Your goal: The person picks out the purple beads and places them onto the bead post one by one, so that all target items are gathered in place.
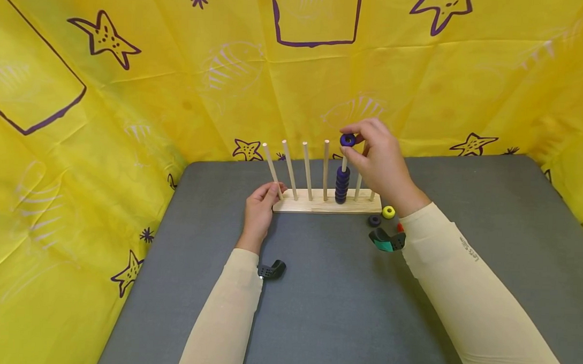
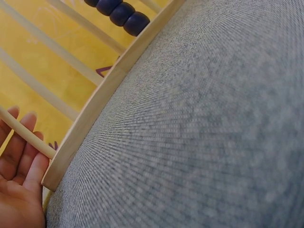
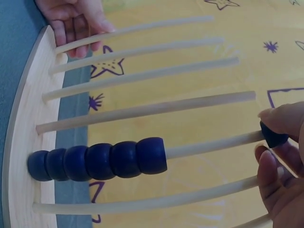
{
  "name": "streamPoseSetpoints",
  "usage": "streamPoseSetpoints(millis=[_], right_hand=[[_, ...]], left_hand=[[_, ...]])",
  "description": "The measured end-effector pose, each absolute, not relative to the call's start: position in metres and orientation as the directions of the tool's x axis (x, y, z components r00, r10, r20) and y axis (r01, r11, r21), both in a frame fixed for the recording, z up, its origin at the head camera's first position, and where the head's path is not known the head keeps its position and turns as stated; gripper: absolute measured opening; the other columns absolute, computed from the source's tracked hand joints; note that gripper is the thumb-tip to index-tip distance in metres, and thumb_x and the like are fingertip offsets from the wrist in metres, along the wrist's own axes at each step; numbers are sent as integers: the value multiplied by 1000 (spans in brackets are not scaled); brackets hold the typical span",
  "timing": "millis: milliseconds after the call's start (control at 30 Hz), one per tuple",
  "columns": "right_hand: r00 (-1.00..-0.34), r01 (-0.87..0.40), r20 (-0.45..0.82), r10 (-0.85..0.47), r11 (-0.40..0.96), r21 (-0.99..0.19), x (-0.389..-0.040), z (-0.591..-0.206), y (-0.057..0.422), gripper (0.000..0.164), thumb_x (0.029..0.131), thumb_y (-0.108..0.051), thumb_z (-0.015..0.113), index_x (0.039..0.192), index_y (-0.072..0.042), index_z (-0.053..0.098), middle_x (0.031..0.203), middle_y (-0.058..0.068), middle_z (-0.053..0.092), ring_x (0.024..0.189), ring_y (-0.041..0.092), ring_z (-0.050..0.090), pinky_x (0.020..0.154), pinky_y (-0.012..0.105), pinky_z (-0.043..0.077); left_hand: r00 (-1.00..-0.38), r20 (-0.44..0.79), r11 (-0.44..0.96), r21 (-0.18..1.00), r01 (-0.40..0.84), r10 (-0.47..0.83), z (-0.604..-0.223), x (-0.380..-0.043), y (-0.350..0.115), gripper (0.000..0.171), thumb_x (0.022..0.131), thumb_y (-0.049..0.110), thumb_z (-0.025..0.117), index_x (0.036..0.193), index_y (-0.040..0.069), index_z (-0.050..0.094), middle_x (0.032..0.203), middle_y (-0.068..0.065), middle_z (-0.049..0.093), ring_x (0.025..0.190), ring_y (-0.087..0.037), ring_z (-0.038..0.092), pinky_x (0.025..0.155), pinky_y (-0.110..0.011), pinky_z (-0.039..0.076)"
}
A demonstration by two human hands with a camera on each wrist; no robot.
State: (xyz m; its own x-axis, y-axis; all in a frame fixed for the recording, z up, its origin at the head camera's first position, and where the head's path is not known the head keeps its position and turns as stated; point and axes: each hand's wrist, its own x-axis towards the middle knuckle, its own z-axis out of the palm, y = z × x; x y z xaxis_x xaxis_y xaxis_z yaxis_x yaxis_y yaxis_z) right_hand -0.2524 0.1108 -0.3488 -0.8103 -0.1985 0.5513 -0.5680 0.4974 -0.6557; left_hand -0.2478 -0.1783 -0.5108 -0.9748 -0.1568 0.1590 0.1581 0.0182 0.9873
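A wooden peg rack [image 1: 310,205] with several upright pegs stands on the grey table. Several dark blue beads [image 1: 342,185] are stacked low on one peg, also visible as a row of beads [image 3: 99,161] in the right wrist view. My right hand [image 1: 383,161] pinches another blue bead [image 3: 273,136] between thumb and fingers at that peg's tip. At the rack's left end, my left hand [image 1: 260,209] holds the base beside the leftmost peg [image 1: 271,165], its fingers partly behind the peg. The left wrist view shows these fingers [image 2: 27,159] close to the base end.
Right of the rack, a yellow bead [image 1: 388,212], a dark bead [image 1: 374,221] and a red bead [image 1: 400,227], partly covered by the sleeve, lie on the table [image 1: 326,301]. A yellow patterned cloth [image 1: 169,81] hangs behind and at the sides.
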Motion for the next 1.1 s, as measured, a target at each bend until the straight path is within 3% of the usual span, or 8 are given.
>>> streamPoseSetpoints(millis=[233,533,867,1100], right_hand=[[-837,-528,516,-182,518,-673,-252,-349,111,28,103,-6,78,129,1,72,119,15,63,103,31,64,73,32,45],[-844,-515,505,-182,537,-668,-253,-350,110,29,103,-8,78,130,0,72,118,14,64,99,26,62,72,33,44],[-843,-519,493,-215,566,-641,-255,-353,109,30,103,-9,78,131,2,73,120,14,65,103,30,63,74,36,46],[-844,-516,488,-222,582,-628,-254,-352,110,30,103,-9,78,130,2,73,121,14,65,95,29,60,72,37,45]], left_hand=[[-976,154,15,988,154,-155,-510,-248,-178,37,112,33,66,122,-2,78,117,-13,78,116,-26,72,104,-38,56],[-975,162,12,987,162,-155,-511,-249,-178,38,112,34,66,122,-1,78,117,-13,78,116,-26,71,104,-39,56],[-974,166,13,986,166,-157,-512,-249,-179,39,111,35,67,121,-1,78,116,-13,78,116,-26,71,104,-39,56],[-974,162,17,987,162,-157,-512,-249,-179,38,112,33,66,122,-1,78,117,-13,78,116,-26,71,104,-39,56]])
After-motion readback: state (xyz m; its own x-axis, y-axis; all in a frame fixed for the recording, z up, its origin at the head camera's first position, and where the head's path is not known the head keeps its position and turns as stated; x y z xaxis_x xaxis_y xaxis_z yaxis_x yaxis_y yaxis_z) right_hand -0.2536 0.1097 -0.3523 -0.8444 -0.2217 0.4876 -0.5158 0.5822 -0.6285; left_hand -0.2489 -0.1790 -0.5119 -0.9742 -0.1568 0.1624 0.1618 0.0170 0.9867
